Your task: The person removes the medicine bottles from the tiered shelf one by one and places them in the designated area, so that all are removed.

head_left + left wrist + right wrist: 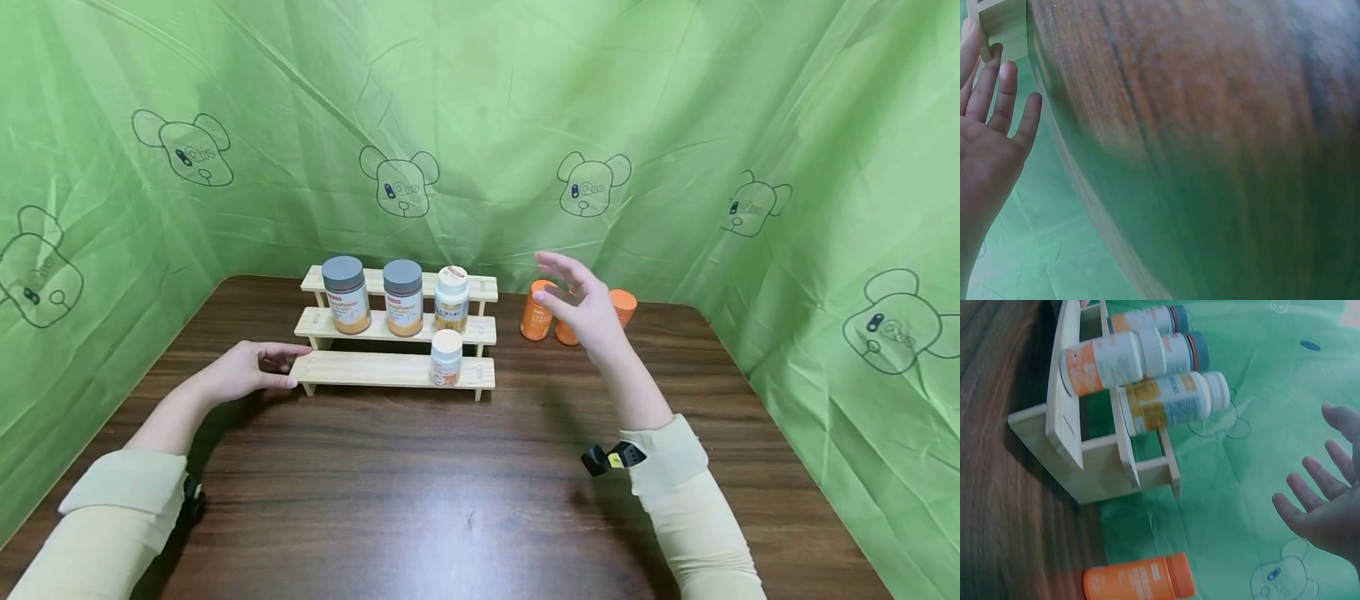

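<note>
Fingers of the left hand, over the bench, pinch the left end of the rack; those of the right hand are relaxed, holding nothing. Two grey-lidded bottles and a gold-labelled bottle occupy the middle step, three orange bottles the bench's back edge, a small white bottle the lowest step.

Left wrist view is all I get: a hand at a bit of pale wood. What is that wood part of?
Observer: A three-tiered wooden stand.
Operator: Oh! Is anything standing on it?
Observer: Yes, four bottles.
Operator: Lovely. What else is going on?
Observer: The right hand is raised near some orange bottles, holding nothing.
</note>
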The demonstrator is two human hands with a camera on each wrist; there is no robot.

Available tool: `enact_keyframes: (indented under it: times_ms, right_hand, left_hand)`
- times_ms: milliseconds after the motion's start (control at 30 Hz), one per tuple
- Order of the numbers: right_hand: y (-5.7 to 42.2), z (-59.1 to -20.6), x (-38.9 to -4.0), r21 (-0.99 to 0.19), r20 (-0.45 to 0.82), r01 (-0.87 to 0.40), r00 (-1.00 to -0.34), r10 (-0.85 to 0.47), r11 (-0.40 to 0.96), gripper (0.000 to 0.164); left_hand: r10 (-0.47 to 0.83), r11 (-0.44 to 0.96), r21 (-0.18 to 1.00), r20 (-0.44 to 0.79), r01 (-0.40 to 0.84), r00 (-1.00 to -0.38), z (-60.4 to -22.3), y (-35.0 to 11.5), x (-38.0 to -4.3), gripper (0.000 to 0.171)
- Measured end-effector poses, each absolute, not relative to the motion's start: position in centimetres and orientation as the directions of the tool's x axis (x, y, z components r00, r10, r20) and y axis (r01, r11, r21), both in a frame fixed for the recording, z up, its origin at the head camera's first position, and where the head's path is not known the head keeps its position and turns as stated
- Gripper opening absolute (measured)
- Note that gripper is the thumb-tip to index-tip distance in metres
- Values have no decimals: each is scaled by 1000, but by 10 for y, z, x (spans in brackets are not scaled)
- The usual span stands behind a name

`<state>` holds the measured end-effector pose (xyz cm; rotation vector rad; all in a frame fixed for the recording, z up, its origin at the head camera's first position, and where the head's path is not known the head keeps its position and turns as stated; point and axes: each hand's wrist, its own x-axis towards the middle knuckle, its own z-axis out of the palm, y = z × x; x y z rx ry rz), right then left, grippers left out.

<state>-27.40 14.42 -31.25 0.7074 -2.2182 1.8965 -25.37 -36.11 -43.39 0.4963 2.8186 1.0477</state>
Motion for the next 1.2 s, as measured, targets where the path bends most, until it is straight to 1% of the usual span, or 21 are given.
enact_keyframes:
  times_ms: [100,367,533,800,1000,1200]
  right_hand:
    - [135,-315,-275,-891,419,-450,-866,-274,60,51]
    - [108,-307,-262,-889,407,-448,-865,-295,89,52]
    - [95,-312,-267,-883,405,-456,-860,-310,111,52]
    - [79,-319,-275,-906,349,-408,-872,-343,117,54]
    - [68,-321,-280,-914,306,-375,-889,-339,157,52]
    - [58,-331,-292,-927,297,-356,-887,-354,115,50]
  left_hand:
    - [333,706,656,26,268,-942,-433,-361,-254,56]
    - [329,710,655,15,258,-944,-432,-360,-252,57]
    - [318,710,663,3,240,-948,-432,-360,-252,58]
    - [328,707,659,14,255,-945,-432,-360,-252,57]
    - [331,698,663,34,269,-943,-433,-360,-252,55]
    - [331,701,661,31,268,-943,-435,-361,-254,56]
